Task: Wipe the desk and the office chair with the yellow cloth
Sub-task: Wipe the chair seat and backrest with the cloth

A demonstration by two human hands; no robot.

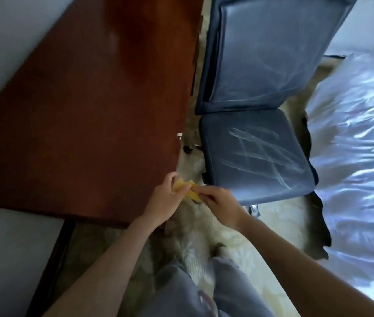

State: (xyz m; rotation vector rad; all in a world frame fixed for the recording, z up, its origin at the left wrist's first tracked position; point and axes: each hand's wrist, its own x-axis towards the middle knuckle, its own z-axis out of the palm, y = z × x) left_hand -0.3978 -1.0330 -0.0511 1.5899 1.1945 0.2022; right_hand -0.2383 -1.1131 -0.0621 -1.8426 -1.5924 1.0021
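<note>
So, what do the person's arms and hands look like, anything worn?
The left hand and right hand are bare, with no gloves or watch visible. Both forearms are bare too, with no sleeves in view. Below them are grey trousers.

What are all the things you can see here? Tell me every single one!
desk: one, reddish-brown, left side
office chair: one, blue, right of the desk, pale streaks on its seat
yellow cloth: one, yellow, between the two hands, by the desk's near edge
bedding: one, shiny and pale, far right
rug: one, cream, on the floor below the hands
trousers: one pair, grey, bottom middle
left hand: one, pinches the cloth
right hand: one, pinches the cloth's other end
</note>
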